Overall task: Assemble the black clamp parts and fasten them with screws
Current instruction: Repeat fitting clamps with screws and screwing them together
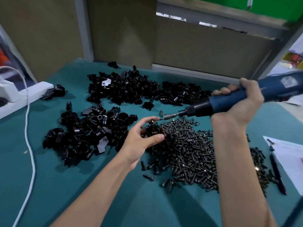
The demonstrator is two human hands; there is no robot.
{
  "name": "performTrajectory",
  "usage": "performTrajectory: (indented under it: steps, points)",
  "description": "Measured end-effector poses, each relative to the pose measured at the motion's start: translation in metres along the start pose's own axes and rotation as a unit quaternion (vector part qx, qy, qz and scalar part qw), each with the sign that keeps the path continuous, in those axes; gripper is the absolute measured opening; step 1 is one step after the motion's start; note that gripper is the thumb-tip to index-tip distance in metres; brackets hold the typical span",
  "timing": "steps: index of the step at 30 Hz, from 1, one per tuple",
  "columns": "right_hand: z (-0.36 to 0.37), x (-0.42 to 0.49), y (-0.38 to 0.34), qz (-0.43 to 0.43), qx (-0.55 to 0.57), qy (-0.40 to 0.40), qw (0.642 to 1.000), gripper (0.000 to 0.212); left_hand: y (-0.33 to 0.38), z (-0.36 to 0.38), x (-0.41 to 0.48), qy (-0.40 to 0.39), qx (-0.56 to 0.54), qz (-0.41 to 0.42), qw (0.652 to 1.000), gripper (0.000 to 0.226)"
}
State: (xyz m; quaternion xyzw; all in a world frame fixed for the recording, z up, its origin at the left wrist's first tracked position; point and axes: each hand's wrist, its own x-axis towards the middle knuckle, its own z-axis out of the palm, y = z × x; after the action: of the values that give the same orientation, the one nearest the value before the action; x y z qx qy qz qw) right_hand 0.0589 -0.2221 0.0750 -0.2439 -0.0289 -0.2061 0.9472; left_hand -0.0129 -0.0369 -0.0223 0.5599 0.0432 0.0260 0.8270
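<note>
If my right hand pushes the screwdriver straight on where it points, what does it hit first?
Probably the screw at the clamp part in the left hand; depth is unclear.

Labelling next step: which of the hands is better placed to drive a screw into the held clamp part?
Right. The right hand grips the electric screwdriver, its bit aimed at the clamp part that the left hand holds by the screw pile.

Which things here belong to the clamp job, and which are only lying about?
For the job:
- clamp, held in the left hand
- driver, held in the right hand
- screw pile
- far part pile
- near part pile

Lying about:
- cable
- pen
- paper
- white block
</note>
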Motion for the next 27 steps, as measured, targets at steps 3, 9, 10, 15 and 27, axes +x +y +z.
performTrajectory:
  steps: [3, 9, 10, 15, 27]
  points:
    - [0.039, -0.002, 0.015, 0.079, -0.085, -0.005, 0.993, 0.014, -0.001, 0.000, 0.001, -0.009, -0.002, 0.001, 1.000, 0.054]
    - [0.031, 0.006, 0.023, 0.105, -0.097, -0.011, 0.990, 0.015, -0.004, 0.000, 0.003, -0.028, 0.026, 0.011, 0.999, 0.057]
    - [0.032, 0.006, 0.024, 0.110, -0.099, -0.012, 0.989, 0.015, -0.005, 0.001, 0.003, -0.027, 0.036, 0.010, 0.999, 0.060]
    - [0.028, 0.010, 0.024, 0.124, -0.084, -0.013, 0.989, 0.017, -0.005, 0.001, 0.003, -0.029, 0.054, 0.013, 0.998, 0.063]
    - [0.025, 0.010, 0.027, 0.131, -0.070, -0.045, 0.988, 0.019, -0.005, 0.002, 0.003, -0.035, 0.055, 0.008, 0.998, 0.052]
